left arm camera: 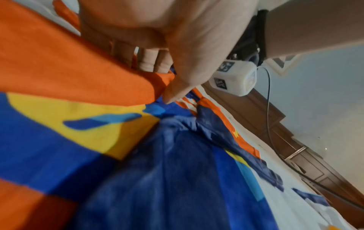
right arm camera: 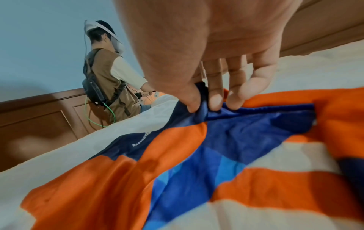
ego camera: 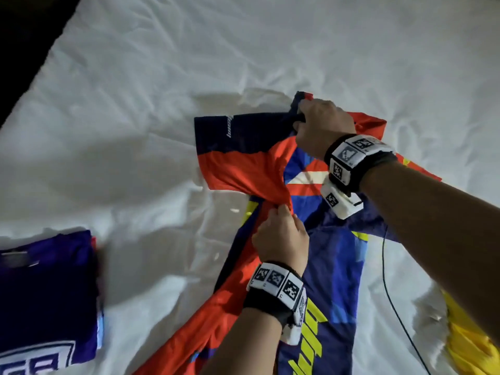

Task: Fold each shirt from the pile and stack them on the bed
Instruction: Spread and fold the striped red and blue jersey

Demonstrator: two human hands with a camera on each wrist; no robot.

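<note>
A navy, orange, blue and yellow jersey lies spread on the white bed. My right hand pinches its navy collar edge at the far end, thumb against fingers. My left hand grips a bunch of orange fabric by the sleeve seam, lifted slightly off the bed. The left sleeve lies flat to the left of both hands. A folded purple shirt with white lettering sits at the lower left.
A yellow garment lies at the lower right bed edge. A thin black cable trails over the sheet right of the jersey. Another person stands beyond the bed by wooden wall panelling. Dark floor borders the bed's upper left.
</note>
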